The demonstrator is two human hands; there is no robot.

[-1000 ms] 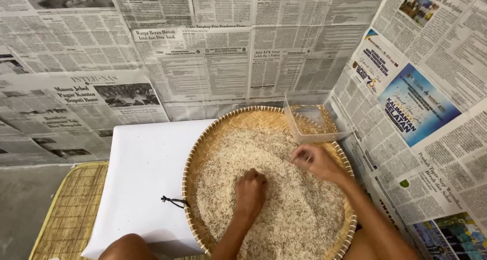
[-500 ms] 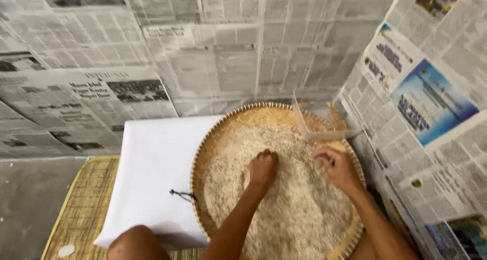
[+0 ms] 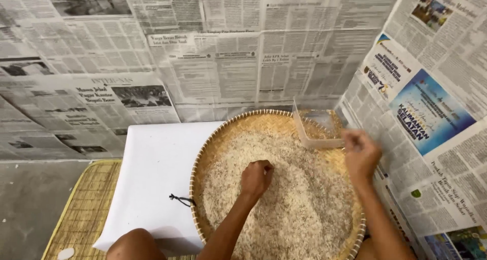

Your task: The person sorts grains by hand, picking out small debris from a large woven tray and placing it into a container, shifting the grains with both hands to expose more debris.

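Note:
A round woven bamboo tray [image 3: 205, 153] holds a wide layer of pale rice grains [image 3: 299, 199]. My left hand [image 3: 256, 178] rests in the middle of the rice with its fingers curled down into the grains. Raised at the tray's right rim is my right hand [image 3: 361, 152], fingers pinched together just beside a clear plastic container [image 3: 317, 128]. That container sits on the tray's far right edge. Whether the right fingers hold anything is hidden by blur.
The tray lies on a white cloth [image 3: 149, 174] over a woven straw mat [image 3: 81, 214]. Newspaper sheets [image 3: 218, 52] cover the walls behind and to the right. Bare grey floor [image 3: 25, 199] shows at the left. My knee [image 3: 134, 245] is at the bottom.
My right hand has lifted off the rice and moved up to the clear container. My left hand has stayed in the middle of the rice.

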